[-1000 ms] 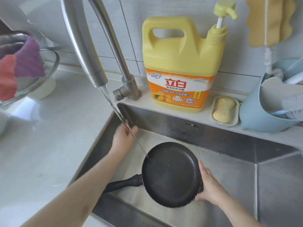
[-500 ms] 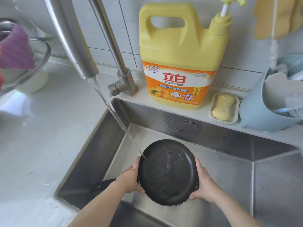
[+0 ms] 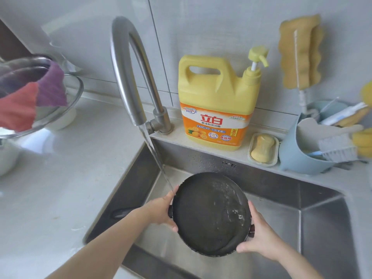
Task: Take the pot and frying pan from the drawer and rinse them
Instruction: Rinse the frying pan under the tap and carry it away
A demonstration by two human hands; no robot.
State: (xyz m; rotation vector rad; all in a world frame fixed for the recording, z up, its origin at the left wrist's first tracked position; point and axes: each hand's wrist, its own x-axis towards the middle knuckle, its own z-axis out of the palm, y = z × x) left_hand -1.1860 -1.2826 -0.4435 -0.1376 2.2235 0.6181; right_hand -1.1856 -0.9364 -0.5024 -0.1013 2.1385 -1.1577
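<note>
A black frying pan (image 3: 209, 214) hangs inside the steel sink (image 3: 322, 218), tilted toward me, with water pooling at its lower right. My left hand (image 3: 163, 212) grips its left rim and my right hand (image 3: 259, 236) grips its right rim. Its black handle (image 3: 122, 212) sticks out to the left behind my left forearm. Water runs from the curved steel faucet (image 3: 128, 77) and lands at the pan's upper left edge by my left fingers. No pot is in view.
On the ledge behind the sink stand a yellow detergent jug (image 3: 215, 109), a soap dish (image 3: 263, 149) and a blue caddy (image 3: 306, 150) with brushes. A yellow sponge (image 3: 300, 53) hangs on the wall. Steel bowls with cloths (image 3: 34, 97) sit on the left counter.
My left hand came down from under the faucet to the pan's left rim. Water has spread across the pan toward its lower right. The view pulled back and up.
</note>
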